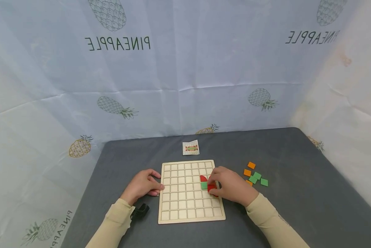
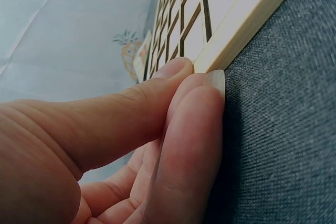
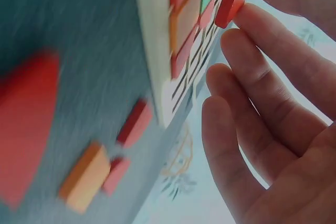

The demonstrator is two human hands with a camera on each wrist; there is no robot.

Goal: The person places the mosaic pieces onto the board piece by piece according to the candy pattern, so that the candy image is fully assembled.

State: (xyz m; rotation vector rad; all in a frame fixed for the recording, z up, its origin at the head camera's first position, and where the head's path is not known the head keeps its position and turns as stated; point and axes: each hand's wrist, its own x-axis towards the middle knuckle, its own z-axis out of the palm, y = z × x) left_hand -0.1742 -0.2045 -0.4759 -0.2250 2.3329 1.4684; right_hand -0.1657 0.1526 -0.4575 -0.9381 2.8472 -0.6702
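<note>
A wooden grid board lies on the dark table. My left hand pinches its left edge between thumb and forefinger; the left wrist view shows the board's rim at the fingertips. Over the board's right side, my right hand pinches a red tile between thumb and forefinger, its other fingers spread. The tile's exact shape is partly hidden. Beside these fingers, a red quarter-round tile and a green square tile lie in the grid. In the right wrist view an orange tile sits near the board's edge.
Loose orange tiles and green tiles lie right of the board. Blurred red tiles also lie on the table in the right wrist view. A patterned card lies beyond the board, before a pineapple-print curtain.
</note>
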